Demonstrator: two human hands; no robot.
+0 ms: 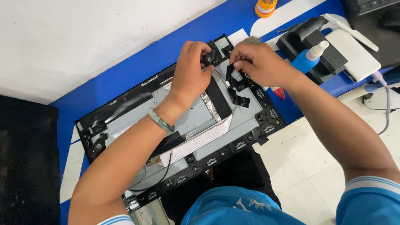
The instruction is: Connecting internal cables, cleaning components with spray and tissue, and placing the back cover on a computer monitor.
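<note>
- A blue spray bottle (307, 59) with a white nozzle stands upright on the blue table (137, 62), beside a black box (321, 50); what the bottle holds cannot be seen through its opaque wall.
- An orange-capped jar (265, 7) stands at the table's far edge, cut off by the frame, its contents not visible.
- An opened panel (183, 125) lies flat on the table, its long side running diagonally: a black plastic frame around a dull grey metal back plate.
- The left hand (189, 71) reaches to the panel's far end, fingers curled together around a small black part (213, 53) at the frame's edge; it seems pinched on it, though the fingers hide the contact.
- The right hand (260, 62) sits just beside the left, thumb and forefinger closed on a short strip of black tape (230, 71) above the plate.
- A thin red wire (221, 77) runs between the two hands.
- More black tape pieces (242, 101) lie stuck on the plate just below the right hand.
- A flat white ribbon cable (196, 143) crosses the plate, finely striped, next to a crinkled silver foil strip (208, 105).
- A pale green bangle (160, 121), smooth and glossy, circles the left wrist.
- A white flat device (354, 52) rests on the black box at the right.
</note>
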